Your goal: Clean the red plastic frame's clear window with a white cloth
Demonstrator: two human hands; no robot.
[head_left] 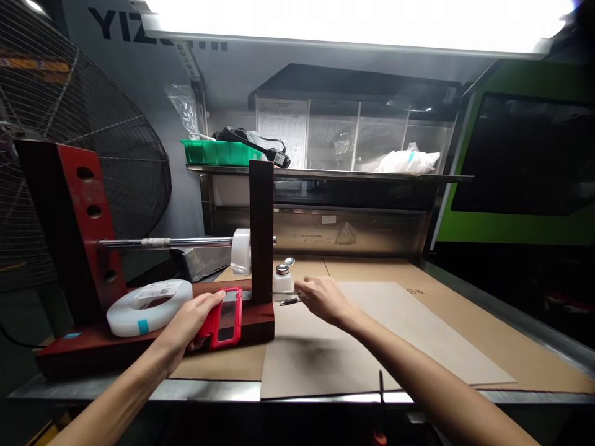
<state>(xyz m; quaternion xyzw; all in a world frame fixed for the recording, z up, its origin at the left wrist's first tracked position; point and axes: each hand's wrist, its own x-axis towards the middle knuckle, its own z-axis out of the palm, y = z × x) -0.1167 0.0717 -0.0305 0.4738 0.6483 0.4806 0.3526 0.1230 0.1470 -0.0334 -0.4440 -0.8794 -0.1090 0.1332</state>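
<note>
Factory workstn: steel bench (223,390), green machine (520,148), industrial fan (69,124).

Both bare forearms reach forward from the lower edge of view. The left hand (193,325) lies palm down, fingers pointing toward two o'clock and curled lightly. The right hand (323,299) stretches toward ten o'clock, fingertips pinched together (wrist held straight).
</note>
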